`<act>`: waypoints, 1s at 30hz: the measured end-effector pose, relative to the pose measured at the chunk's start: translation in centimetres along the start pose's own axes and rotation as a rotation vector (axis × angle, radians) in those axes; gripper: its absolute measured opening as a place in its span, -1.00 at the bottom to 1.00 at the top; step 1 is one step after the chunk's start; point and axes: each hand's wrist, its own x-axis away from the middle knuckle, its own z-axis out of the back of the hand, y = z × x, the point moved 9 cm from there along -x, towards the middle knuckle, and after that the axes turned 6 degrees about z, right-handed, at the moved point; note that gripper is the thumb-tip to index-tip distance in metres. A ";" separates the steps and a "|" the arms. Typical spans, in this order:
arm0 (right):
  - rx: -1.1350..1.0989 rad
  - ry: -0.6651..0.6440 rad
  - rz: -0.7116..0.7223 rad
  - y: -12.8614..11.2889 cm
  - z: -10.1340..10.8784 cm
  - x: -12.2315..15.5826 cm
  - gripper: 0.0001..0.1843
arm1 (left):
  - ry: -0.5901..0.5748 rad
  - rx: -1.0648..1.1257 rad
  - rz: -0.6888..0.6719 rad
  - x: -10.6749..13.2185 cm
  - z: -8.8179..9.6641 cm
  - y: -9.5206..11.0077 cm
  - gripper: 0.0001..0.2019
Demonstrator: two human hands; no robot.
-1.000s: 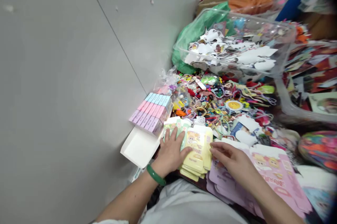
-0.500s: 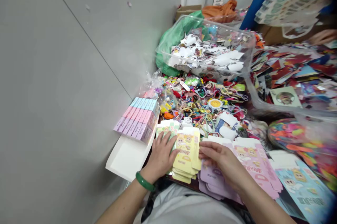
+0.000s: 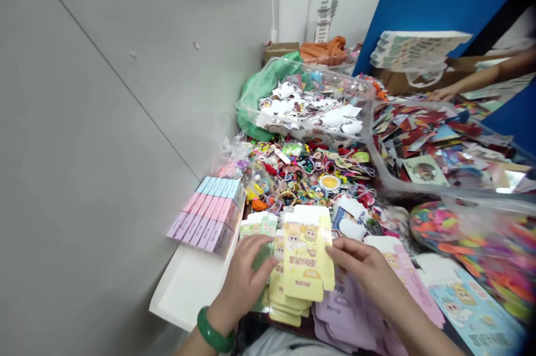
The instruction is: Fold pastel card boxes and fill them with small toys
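Pinched at its right edge by my right hand (image 3: 362, 261) is a flat yellow folding box (image 3: 304, 255) printed with cartoon figures, raised a little over a stack of yellow flat boxes (image 3: 287, 308). My left hand (image 3: 245, 275), with a green bangle at the wrist, has thumb and fingers apart at the left side of the yellow boxes. Part of it covers a stack of green flat boxes (image 3: 257, 226). Purple flat boxes (image 3: 341, 322) lie under my right forearm. Farther right are pink flat boxes (image 3: 400, 267) and blue flat boxes (image 3: 471, 303).
A white tray (image 3: 184, 283) holds rows of made-up boxes (image 3: 209, 213) beside the grey wall (image 3: 84, 177). Small trinkets (image 3: 301, 172) pile up behind the stacks. Clear bins (image 3: 305, 131) of cut pieces stand beyond. A co-worker's arm (image 3: 481, 80) reaches in at the upper right.
My right hand has taken hold of a yellow flat box and lifted it slightly off its stack. My left hand has drawn back from the stack's top. The camera view has shifted.
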 end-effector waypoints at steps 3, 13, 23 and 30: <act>-0.017 -0.043 0.152 -2.5 -0.2 0.5 -0.65 | -0.432 0.654 0.114 -0.8 -4.4 2.0 -0.38; -0.066 0.120 0.266 -3.6 5.0 0.6 -0.68 | -0.970 1.043 0.303 -1.9 -12.2 6.9 -0.36; -0.214 0.201 0.380 -2.2 6.4 0.2 -0.65 | -0.541 1.024 0.449 -5.5 -13.1 7.9 -0.49; -0.435 0.175 0.142 0.6 5.1 -1.3 -0.60 | -0.351 0.929 0.451 -5.7 -12.2 6.7 -0.38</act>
